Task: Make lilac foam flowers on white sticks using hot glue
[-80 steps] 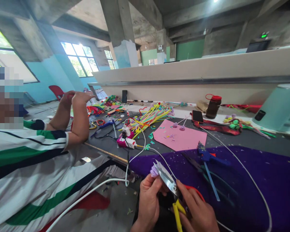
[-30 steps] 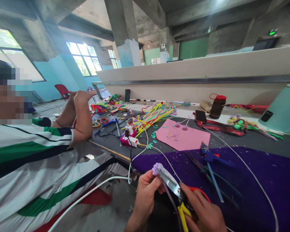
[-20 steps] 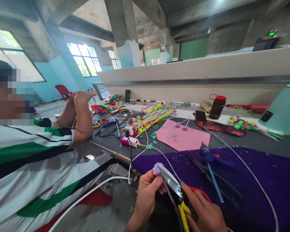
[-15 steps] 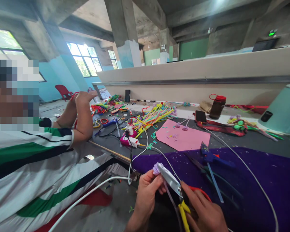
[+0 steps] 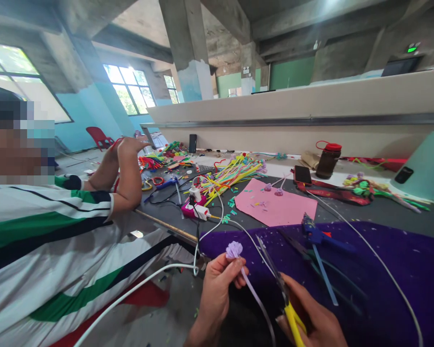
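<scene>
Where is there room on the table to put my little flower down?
The purple cloth lies bare to the right of the blue glue gun. The pink sheet has bare room at its near half. It is crowded around the pipe cleaner pile and the pink power strip.

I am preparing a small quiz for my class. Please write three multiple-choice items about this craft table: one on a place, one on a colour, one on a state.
1. Where does the pink sheet lie?
A. on the floor
B. on the table beyond the purple cloth
C. under the bottle

2. What colour is the flower in the left hand?
A. lilac
B. orange
C. black

3. The scissors in the right hand are:
A. lying on the table
B. touching the flower
C. apart from the flower

1 B, it sits behind the cloth. 2 A, pale purple tuft. 3 C, a gap shows between them.
</scene>
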Motion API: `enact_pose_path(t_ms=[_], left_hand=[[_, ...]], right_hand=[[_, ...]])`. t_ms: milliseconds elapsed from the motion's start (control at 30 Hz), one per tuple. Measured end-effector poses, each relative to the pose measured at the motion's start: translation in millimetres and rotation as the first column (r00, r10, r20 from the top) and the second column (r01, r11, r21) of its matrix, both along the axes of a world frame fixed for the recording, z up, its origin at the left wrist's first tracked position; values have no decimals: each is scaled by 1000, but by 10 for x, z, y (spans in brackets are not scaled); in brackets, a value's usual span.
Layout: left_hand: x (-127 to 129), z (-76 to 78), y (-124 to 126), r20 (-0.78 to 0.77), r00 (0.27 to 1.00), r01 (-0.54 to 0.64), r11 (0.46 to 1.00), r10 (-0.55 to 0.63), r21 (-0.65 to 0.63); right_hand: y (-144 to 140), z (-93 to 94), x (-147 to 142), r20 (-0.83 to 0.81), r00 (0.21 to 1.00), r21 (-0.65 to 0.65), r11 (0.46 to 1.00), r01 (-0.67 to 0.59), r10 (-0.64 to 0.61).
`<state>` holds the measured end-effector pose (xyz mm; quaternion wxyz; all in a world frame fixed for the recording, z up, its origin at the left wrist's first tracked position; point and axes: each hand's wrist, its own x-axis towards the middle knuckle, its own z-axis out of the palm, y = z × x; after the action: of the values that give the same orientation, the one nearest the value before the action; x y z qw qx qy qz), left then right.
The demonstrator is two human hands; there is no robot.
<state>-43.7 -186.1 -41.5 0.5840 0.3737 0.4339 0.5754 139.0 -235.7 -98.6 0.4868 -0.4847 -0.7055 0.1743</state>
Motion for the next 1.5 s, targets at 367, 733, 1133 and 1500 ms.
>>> enact_pose_path(t_ms=[367, 733, 1133, 1500], left_hand=[[26, 7, -12, 162, 986, 41, 998, -34, -43], [86, -36, -27, 209, 977, 39, 997, -26, -61], [114, -26, -20, 207, 977, 63, 997, -50, -54], [98, -37, -6, 196, 979, 62, 997, -50, -55]], right_hand=[[-57, 52, -103, -18, 999, -132, 991, 24, -26], [19, -150, -125, 161, 987, 68, 998, 3, -14], [39, -148, -93, 194, 980, 82, 995, -53, 37], [54, -149, -96, 189, 978, 76, 991, -109, 93]])
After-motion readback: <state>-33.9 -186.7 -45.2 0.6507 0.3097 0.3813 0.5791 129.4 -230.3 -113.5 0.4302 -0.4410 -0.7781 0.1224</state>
